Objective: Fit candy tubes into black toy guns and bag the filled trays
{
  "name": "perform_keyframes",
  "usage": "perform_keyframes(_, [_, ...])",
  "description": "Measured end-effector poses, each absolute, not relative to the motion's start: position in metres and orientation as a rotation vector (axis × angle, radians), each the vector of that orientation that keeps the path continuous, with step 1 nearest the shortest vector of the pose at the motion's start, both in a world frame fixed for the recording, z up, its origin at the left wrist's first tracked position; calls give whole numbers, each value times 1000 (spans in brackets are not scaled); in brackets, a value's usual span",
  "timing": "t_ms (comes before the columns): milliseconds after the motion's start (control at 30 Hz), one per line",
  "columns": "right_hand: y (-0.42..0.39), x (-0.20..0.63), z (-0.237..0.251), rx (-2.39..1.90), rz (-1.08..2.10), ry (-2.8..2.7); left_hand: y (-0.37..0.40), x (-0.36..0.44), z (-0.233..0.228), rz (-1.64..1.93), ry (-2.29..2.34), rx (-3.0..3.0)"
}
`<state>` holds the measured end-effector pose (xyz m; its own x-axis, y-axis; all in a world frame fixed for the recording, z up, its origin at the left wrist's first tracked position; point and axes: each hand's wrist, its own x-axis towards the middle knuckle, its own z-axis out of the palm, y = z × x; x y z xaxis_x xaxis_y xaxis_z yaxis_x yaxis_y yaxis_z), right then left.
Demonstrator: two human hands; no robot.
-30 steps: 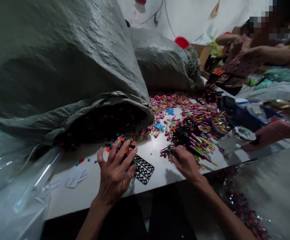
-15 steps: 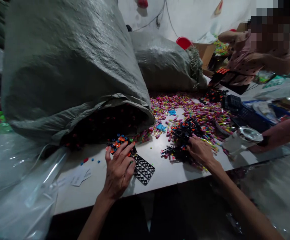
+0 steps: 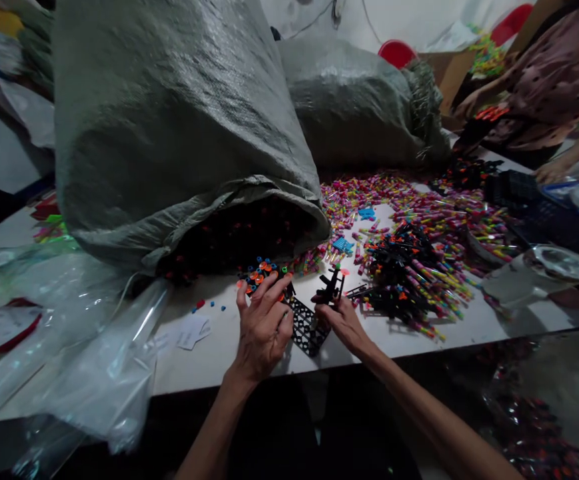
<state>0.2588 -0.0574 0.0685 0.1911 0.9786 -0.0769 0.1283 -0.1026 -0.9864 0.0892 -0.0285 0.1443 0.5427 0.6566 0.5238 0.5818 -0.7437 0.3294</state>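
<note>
1. As the right hand (image 3: pixel 344 327) hovers over the near right part of the black tray (image 3: pixel 305 330), its grip is closed on a black toy (image 3: pixel 330 288), poking up beyond the fingertips!
2. Look at the line: the tray lies just left of that grip, its long axis slanting from the left hand (image 3: pixel 264 327) down towards the near edge of the worktop (image 3: pixel 189 373). The right hand is nearer its near end; whether toy and tray touch, I can't tell.
3. Left fingers bend over orange and blue caps (image 3: pixel 256 273) at the tray's far end, their grip impossible to read.
4. What a change: half a second ago the right hand was in the heap (image 3: pixel 399 267) of black toys; now it's across at the tray, the left hand holding station.
5. Farther back, a big sack (image 3: pixel 184 133) gapes towards us.
</note>
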Motion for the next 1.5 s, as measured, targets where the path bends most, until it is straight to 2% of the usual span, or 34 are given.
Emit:
perform_keyframes(167, [-51,248,43,-1357,1134,-1162,-27,88,142,983,1054,2666])
perform_keyframes(400, [-32,237,43,-1300,1194,-1172,-26,88,144,1003,1042,2662])
perform_keyframes(633, [-27,247,55,-1621,881,-1854,-26,85,141,983,1055,2653])
perform_keyframes(867, [-26,223,77,-1734,703,-2082,-18,87,141,934,1016,2814])
perform_keyframes(933, [-37,248,83,-1677,688,-2008,-16,86,141,932,1031,2831])
perform_keyframes(1000, [-54,293,96,-1695,523,-1860,-14,83,140,954,1029,2832])
perform_keyframes(1133, [-76,401,130,-2239,-22,-1533,-13,81,138,951,982,2852])
perform_keyframes(1233, [-70,449,143,-2641,43,-1580,-11,83,141,926,972,2874])
perform_keyframes(1300, [-62,459,143,-2714,125,-1615,-10,85,145,953,978,2892])
perform_keyframes(1400, [-58,453,135,-2595,190,-1526,-8,89,151,937,958,2929])
perform_keyframes(1500, [-65,434,126,-2286,449,-1397,-7,92,153,854,934,2920])
